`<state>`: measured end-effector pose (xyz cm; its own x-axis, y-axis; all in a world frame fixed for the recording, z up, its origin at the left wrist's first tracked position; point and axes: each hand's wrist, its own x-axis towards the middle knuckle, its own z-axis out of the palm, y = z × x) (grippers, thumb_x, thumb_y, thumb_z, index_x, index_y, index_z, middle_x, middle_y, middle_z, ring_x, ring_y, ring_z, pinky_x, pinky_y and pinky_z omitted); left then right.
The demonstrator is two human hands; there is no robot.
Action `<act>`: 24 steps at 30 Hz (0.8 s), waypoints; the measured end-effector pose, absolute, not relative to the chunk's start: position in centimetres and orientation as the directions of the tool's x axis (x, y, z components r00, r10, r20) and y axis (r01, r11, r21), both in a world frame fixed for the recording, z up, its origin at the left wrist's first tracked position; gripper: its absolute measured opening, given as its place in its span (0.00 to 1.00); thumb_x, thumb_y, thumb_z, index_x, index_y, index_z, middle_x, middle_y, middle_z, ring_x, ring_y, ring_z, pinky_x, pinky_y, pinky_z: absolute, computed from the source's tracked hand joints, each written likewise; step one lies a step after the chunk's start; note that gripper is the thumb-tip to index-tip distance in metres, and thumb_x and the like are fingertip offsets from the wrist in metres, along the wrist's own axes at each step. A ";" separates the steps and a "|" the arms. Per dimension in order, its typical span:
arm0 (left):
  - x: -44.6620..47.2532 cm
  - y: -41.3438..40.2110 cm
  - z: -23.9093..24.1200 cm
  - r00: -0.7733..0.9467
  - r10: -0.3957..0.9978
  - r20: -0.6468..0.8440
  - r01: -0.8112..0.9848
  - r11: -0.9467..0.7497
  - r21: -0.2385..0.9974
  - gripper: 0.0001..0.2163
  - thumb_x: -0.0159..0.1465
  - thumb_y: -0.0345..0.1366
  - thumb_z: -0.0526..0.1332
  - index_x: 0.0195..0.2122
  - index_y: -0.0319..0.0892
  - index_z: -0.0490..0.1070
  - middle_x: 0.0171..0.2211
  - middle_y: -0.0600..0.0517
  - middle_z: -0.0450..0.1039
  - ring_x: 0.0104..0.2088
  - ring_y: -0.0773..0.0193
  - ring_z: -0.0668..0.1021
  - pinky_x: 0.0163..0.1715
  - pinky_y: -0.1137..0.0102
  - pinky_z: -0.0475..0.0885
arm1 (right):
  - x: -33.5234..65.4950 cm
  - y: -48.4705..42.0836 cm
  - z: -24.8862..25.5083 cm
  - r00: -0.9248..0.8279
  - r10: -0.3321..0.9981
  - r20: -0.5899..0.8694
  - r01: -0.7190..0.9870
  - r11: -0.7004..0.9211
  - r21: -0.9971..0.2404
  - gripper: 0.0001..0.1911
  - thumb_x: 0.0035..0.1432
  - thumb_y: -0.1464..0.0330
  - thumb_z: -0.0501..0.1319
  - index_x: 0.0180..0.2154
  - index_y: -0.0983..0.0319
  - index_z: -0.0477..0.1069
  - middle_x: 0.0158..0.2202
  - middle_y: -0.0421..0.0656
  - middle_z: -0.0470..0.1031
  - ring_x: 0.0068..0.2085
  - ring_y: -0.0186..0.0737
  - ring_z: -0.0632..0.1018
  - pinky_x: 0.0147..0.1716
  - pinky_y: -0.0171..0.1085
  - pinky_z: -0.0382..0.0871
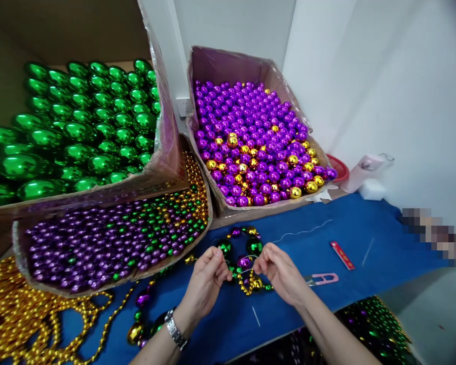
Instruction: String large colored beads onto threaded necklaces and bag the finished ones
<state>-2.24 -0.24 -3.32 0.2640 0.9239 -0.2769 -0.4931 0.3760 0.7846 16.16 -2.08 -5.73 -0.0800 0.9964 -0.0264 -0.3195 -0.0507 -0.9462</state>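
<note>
My left hand [207,279] and my right hand [280,271] face each other over the blue cloth, fingertips pinched. Between them runs a thin pale cord [247,270], held at both sides. A loose end of white cord [304,232] trails off past my right hand. Just beyond and under my fingers lies a strand of beads, with a green ball [255,246], a purple ball [243,262] and small gold beads [247,288]. Pink-handled thread snips [323,279] rest beside my right wrist, their tip partly hidden.
Cardboard boxes hold large green beads [79,131], purple and gold beads [247,132], and small mixed beads [95,238]. Gold bead chains [26,314] heap at the left. A red packet [342,255] lies on the blue cloth [289,314]. Another person's blurred arm [437,235] is at right.
</note>
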 end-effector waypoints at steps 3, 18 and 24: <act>-2.0 0.0 -2.4 0.304 0.927 -0.217 -0.429 0.337 0.838 0.12 0.63 0.43 0.58 0.29 0.40 0.66 0.20 0.58 0.55 0.22 0.70 0.63 0.28 0.71 0.65 | 18.0 -1.7 -4.2 -0.099 0.992 0.075 -0.077 0.068 -0.995 0.14 0.64 0.59 0.52 0.32 0.60 0.67 0.33 0.44 0.72 0.38 0.40 0.73 0.42 0.42 0.68; -2.5 0.8 -0.7 0.438 0.887 -0.149 -0.082 0.204 0.976 0.11 0.63 0.42 0.58 0.31 0.39 0.70 0.20 0.56 0.63 0.22 0.70 0.64 0.25 0.74 0.60 | 15.1 3.4 0.3 -0.364 0.789 0.494 0.492 0.614 -0.617 0.12 0.63 0.70 0.54 0.46 0.57 0.71 0.51 0.48 0.68 0.54 0.47 0.66 0.53 0.47 0.60; -2.7 0.9 -1.1 0.416 0.895 -0.158 -0.165 0.246 0.955 0.10 0.63 0.40 0.57 0.32 0.39 0.70 0.21 0.56 0.62 0.23 0.70 0.64 0.26 0.74 0.62 | 15.9 0.7 -0.9 -0.311 0.873 0.376 0.435 0.482 -0.760 0.13 0.63 0.69 0.54 0.48 0.56 0.69 0.42 0.44 0.74 0.44 0.41 0.74 0.44 0.39 0.66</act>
<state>-2.68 0.89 -1.08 0.4163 0.8954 -0.1581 -0.1654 0.2456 0.9552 15.85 0.75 -0.89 -0.3113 0.8729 0.3757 0.4348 0.4823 -0.7605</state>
